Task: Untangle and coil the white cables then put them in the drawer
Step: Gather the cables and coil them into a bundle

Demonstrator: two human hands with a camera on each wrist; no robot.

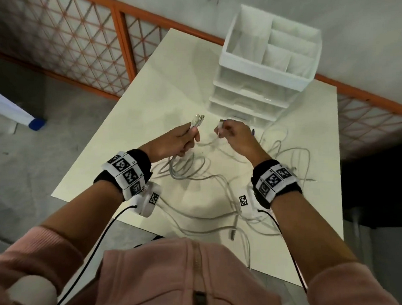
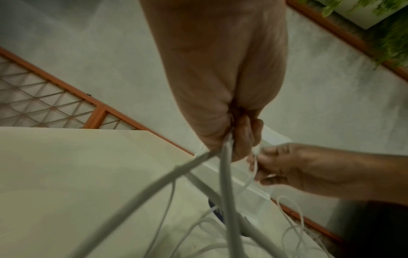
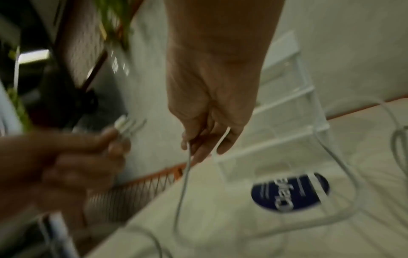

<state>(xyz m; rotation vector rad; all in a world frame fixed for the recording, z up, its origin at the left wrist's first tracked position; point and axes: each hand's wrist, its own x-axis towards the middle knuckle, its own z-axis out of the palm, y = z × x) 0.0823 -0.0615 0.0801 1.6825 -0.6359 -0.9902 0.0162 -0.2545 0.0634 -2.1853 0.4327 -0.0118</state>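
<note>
Several white cables (image 1: 208, 175) lie tangled across the cream table (image 1: 152, 85). My left hand (image 1: 180, 140) grips a bunch of cable ends; their plugs (image 1: 198, 120) stick out above the fist, and the strands (image 2: 227, 174) hang down from it. My right hand (image 1: 230, 135) pinches the plug end of one thin cable (image 3: 185, 174), a hand's width to the right of the left hand. The white drawer unit (image 1: 255, 92) stands just behind both hands, with its drawers closed as far as I can see.
An open-topped divided tray (image 1: 271, 44) sits on top of the drawer unit. A loose plug (image 1: 233, 233) lies near the table's front edge. An orange-framed mesh fence (image 1: 85, 43) runs behind the table. A round blue label (image 3: 289, 192) shows by the unit's base.
</note>
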